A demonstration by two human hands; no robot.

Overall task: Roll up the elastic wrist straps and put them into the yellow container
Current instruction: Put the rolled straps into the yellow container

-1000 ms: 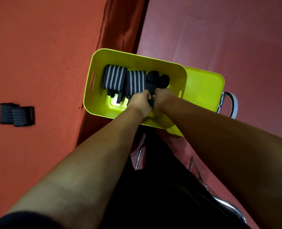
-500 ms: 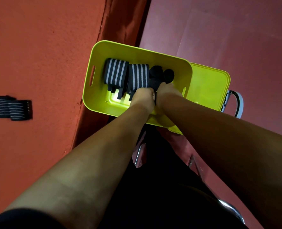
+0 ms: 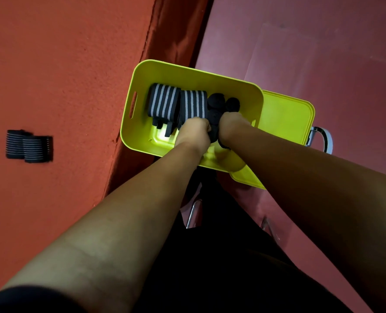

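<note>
Black sleeve (image 3: pixel 22 300), black clothing (image 3: pixel 210 267)

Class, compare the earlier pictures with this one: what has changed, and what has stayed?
No clear move: left hand and right hand keep their grip on the black strap inside the yellow container. The striped rolls and the two straps on the orange surface stay put.
</note>
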